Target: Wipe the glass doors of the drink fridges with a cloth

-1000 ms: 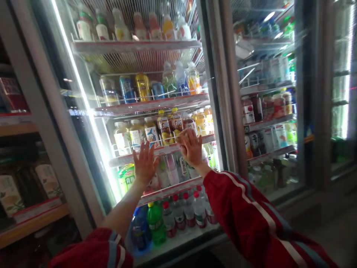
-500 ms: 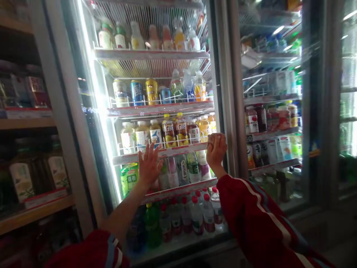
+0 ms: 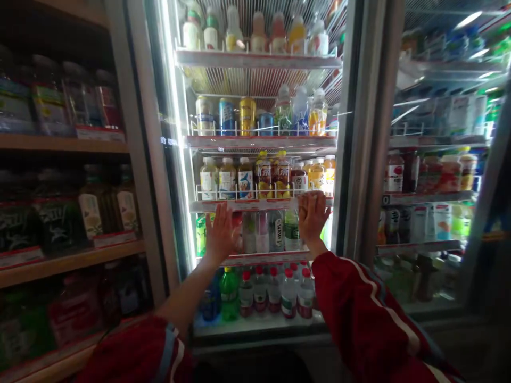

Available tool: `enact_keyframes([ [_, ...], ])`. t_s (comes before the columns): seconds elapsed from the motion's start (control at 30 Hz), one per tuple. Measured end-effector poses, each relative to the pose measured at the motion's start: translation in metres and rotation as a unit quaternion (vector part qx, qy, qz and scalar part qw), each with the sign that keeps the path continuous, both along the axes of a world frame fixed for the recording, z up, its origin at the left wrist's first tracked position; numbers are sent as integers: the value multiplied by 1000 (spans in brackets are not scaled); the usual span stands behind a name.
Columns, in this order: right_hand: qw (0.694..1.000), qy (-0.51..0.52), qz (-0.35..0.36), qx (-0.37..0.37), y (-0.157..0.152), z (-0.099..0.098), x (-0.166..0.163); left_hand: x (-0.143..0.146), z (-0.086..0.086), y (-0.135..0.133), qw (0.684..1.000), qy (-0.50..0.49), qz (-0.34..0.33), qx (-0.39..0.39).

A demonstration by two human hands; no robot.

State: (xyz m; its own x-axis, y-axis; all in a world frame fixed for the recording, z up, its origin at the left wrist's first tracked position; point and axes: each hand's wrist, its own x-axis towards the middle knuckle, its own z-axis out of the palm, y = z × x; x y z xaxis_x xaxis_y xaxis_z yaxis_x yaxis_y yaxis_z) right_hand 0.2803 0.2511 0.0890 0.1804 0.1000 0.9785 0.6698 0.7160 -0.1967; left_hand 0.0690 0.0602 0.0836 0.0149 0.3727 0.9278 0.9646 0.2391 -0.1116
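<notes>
My left hand (image 3: 220,234) is raised with flat, parted fingers in front of the lower shelves of a lit drinks fridge, holding nothing. My right hand (image 3: 313,217) is up at about the same height, its fingers loosely bent and apart, and no object shows in it. Reflections mark the glass door (image 3: 215,150) of the fridge; whether either hand touches it I cannot tell. Beyond the hands stand tea bottles with yellow caps (image 3: 281,175), pale-labelled bottles (image 3: 227,180) and a bottle marked WAVE (image 3: 279,232). Part of the lower row is hidden by my hands.
A metal door frame (image 3: 369,127) runs down to the right, with another drinks fridge beyond. On the left are wooden shelves (image 3: 75,261) of bottles. Red-capped bottles (image 3: 288,294) and a green bottle (image 3: 229,294) stand on the fridge floor. Cans (image 3: 247,116) stand higher up.
The view has swung left, so the fridge sits further right in it. My right hand's fingers have loosened from a tighter curl near the door's edge. My left hand stays spread.
</notes>
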Motion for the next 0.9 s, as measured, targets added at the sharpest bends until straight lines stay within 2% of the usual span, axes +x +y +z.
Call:
enact_keyframes([
  [0.1, 1000, -18, 9, 7, -12, 2, -19, -5, -6, -9, 1000, -16, 14, -10],
  [0.3, 980, -172, 71, 76, -70, -1, -87, -9, -14, -22, 997, -33, 47, -45],
  [0.4, 974, -197, 71, 89, -74, 1, -89, -16, -16, -31, 995, -59, 67, -39],
  [0.6, 991, -112, 54, 54, -59, 14, -81, -19, -15, -49, 992, -107, 59, -39],
  [0.73, 977, -175, 80, 91, -85, 9, -110, -16, -10, -59, 980, -186, 26, -59],
  [0.9, 953, -259, 120, 104, -117, 4, -141, -23, -10, -76, 959, -266, 55, -85],
])
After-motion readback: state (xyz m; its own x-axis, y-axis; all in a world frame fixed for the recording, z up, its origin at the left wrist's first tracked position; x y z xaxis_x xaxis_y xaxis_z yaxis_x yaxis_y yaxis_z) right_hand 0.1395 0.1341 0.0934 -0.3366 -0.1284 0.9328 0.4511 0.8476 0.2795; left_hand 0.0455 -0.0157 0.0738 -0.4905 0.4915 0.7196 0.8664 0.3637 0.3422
